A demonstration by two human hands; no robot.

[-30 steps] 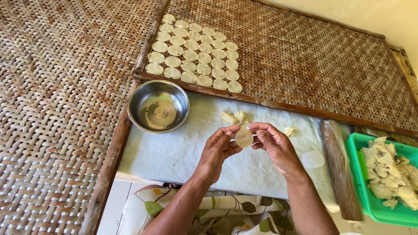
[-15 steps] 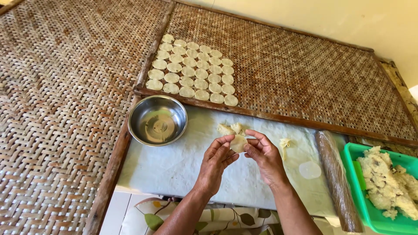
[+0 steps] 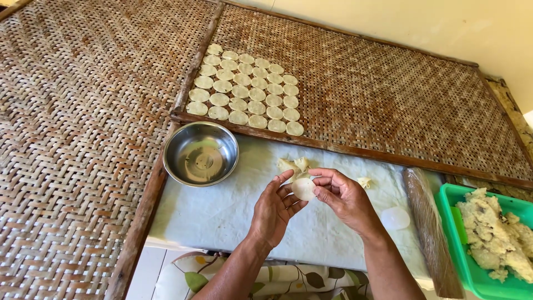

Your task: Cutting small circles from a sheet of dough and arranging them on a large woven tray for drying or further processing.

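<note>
dough disc (image 3: 303, 189) small, round, pale, pinched between fingertips of left hand (image 3: 276, 206) and right hand (image 3: 343, 195), both grips clamped on it, above white cloth (image 3: 222, 214), steel bowl (image 3: 200, 154) left, green tub (image 3: 472, 266) right, discs in rows (image 3: 247, 89) on woven tray (image 3: 388, 105)

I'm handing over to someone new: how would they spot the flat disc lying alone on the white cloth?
Start at the green tub of dough at the right edge, then the wrapped rolling pin beside it. Just left of the pin, on the white cloth, lies the pale disc. Unlike the rows on the woven tray, it lies alone.
</note>
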